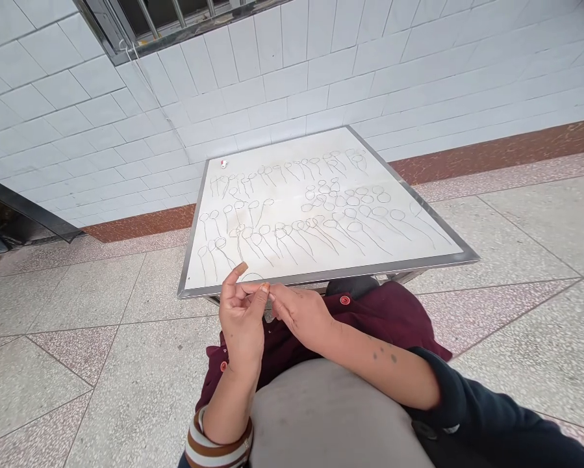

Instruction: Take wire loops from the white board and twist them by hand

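Thin wire loop (253, 278), barely discernible between left hand (241, 316) and right hand (301, 313).

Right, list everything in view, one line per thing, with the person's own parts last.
wire loops: too many to count exactly, thin grey, laid in rows across the board
board: one, white with a metal rim, on a low stand in front of the person
small object: one, red and white, near the board's far left corner; too small to identify
tiled wall: white tiles with a brown base strip, behind the board
window grille: one, metal bars, top left
floor: speckled grey and pink slabs
maroon garment: one, with red buttons, on the lap
left hand: fingers pinched at the board's near edge
right hand: fingertips meeting the left hand's, on what seems a thin wire
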The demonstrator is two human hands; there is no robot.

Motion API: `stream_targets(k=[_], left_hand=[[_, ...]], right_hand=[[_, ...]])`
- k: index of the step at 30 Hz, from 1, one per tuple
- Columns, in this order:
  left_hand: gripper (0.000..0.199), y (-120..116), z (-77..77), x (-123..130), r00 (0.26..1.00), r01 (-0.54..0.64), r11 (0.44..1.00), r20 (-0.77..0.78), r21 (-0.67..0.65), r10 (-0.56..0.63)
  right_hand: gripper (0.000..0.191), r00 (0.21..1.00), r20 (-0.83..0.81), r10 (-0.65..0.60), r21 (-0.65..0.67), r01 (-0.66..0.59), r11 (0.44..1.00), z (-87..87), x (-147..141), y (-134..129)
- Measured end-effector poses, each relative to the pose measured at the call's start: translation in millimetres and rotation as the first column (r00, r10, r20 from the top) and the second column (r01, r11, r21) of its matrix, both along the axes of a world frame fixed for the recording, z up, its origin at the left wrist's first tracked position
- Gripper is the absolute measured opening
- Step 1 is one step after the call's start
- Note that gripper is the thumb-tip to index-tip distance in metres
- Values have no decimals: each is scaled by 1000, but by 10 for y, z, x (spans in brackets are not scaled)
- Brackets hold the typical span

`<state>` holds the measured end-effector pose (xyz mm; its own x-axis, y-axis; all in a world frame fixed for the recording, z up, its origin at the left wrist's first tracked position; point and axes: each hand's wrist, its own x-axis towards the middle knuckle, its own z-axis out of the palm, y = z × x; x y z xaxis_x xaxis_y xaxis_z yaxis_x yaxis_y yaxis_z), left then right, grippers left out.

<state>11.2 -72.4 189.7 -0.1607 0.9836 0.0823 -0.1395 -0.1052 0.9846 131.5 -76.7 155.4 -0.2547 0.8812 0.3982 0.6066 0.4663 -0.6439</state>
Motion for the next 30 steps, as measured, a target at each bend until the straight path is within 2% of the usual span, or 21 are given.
stream_targets(k=[5, 8, 13, 19, 25, 30], left_hand=[[62, 10, 37, -122, 980, 169, 984, -100, -63, -175], [66, -6, 17, -149, 974, 208, 976, -82, -59, -212], [56, -23, -34, -127, 982, 185, 980, -23, -70, -187], [49, -37, -60, -94, 990, 141, 990, -19, -9, -141], [45, -55, -63, -71, 998, 42, 999, 46, 29, -44], [45, -40, -72, -111, 993, 84, 996, 87, 17, -85]], right_hand=[[27, 949, -312, 49, -258, -135, 957, 92, 48, -43], [26, 910, -413, 45, -321, -191, 928, 133, 68, -66], [25, 939, -345, 2, -298, -111, 948, 138, 66, -81], [23, 970, -242, -16, -258, -49, 965, 113, 45, -73], [22, 940, -341, 10, -302, -120, 946, 101, 21, -76], [22, 912, -409, 38, -306, -177, 935, 82, 13, -87]])
